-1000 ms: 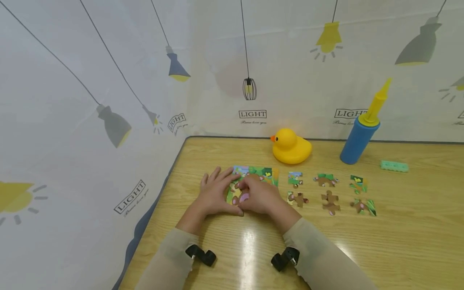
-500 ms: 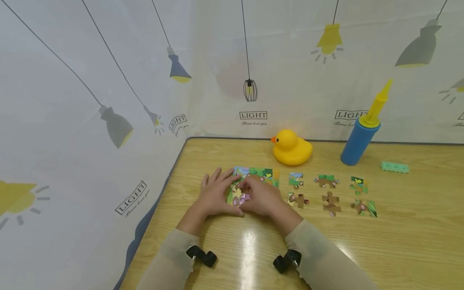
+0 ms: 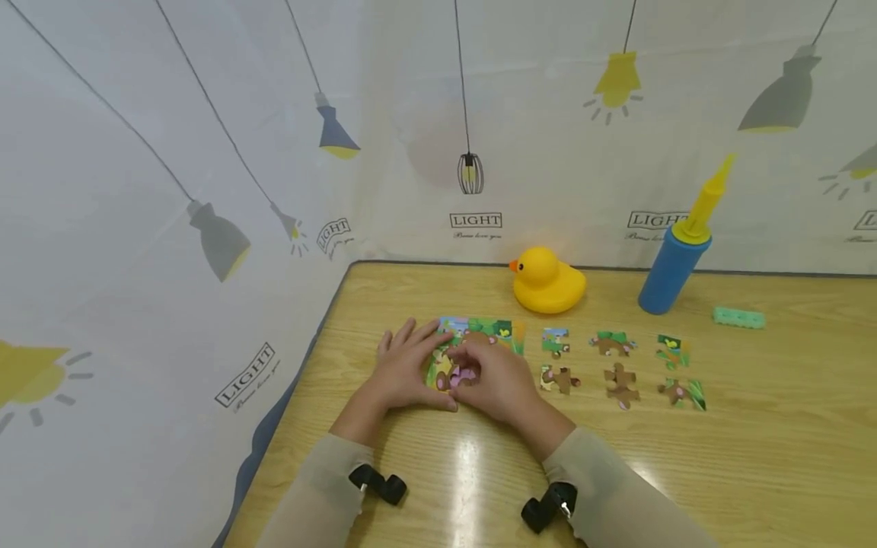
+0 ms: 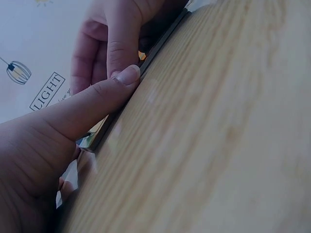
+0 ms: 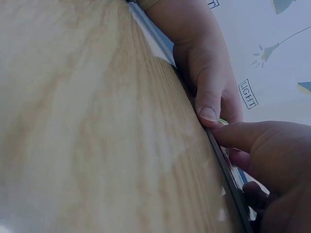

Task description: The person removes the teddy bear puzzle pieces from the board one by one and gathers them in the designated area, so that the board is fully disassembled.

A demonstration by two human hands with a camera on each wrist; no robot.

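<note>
A colourful bear jigsaw puzzle (image 3: 483,326) lies on the wooden table under both hands. My left hand (image 3: 406,371) rests along its left side with fingers spread, the thumb at the near edge. In the left wrist view, the left thumb (image 4: 104,99) touches the puzzle's dark edge. My right hand (image 3: 496,380) bends its index finger and thumb around a purple-and-brown puzzle piece (image 3: 464,375) near the front of the board. That piece looks shifted from its neighbours; the palm hides part of the puzzle. In the right wrist view, the right fingers (image 5: 252,138) meet the same edge.
Several loose puzzle pieces (image 3: 620,374) lie in two rows right of the puzzle. Behind stand a yellow rubber duck (image 3: 548,285) and a blue hand pump (image 3: 670,274) with a yellow nozzle. A green toy brick (image 3: 738,317) lies further right. A printed curtain (image 3: 384,190) borders the table.
The right hand has turned slightly and its forearm has shifted a little right and down. The purple patch between its finger and thumb has become uneven. The left hand stays put.
</note>
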